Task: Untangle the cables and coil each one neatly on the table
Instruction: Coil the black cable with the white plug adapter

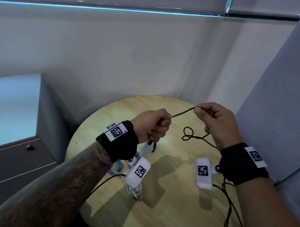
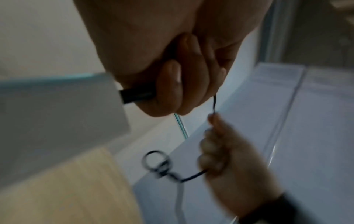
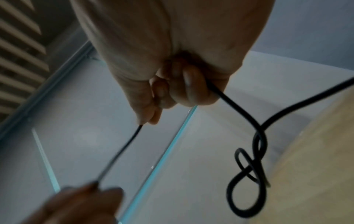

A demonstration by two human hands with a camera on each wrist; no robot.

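While both fists clamp the thin black round cable (image 1: 183, 112) taut above the round wooden table (image 1: 163, 215), left hand (image 1: 152, 125) at 9, right hand (image 1: 216, 119) at 3, ease tension before working out the knot (image 1: 188, 134) hanging below.

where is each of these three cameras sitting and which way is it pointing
Head view: on the head, looking forward and down at the round table; shows both forearms, the left hand and the right hand, a black cable stretched between them.
Left wrist view: under the left hand, looking along its curled fingers; the right hand shows beyond.
Right wrist view: under the right hand, facing its fingers; the left hand sits low.
Shared: all three show the cable's knotted loop.
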